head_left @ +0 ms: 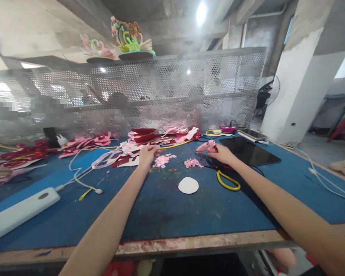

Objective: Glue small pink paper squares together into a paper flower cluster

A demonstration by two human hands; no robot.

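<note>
My right hand [222, 154] is wrapped round a small pink glue gun [204, 147], its nozzle pointing left and down over the blue mat. My left hand [148, 155] has its fingertips pinched together above the mat; whatever they hold, if anything, is too small to make out. Just right of it lies a loose heap of small pink pieces [162, 161]. A second little pink pile [193, 163] sits below the glue gun's nozzle. Nearer to me, a white oval disc [188, 185] rests flat between my forearms. Yellow-handled scissors [229, 181] lie beside my right forearm.
Red and pink felt scraps [149, 137] are heaped behind my left hand. A dark tablet [250, 150] and a phone [252, 134] lie at the right. On the left are a white power bar [23, 214] and cables. A perforated metal screen [172, 84] stands behind.
</note>
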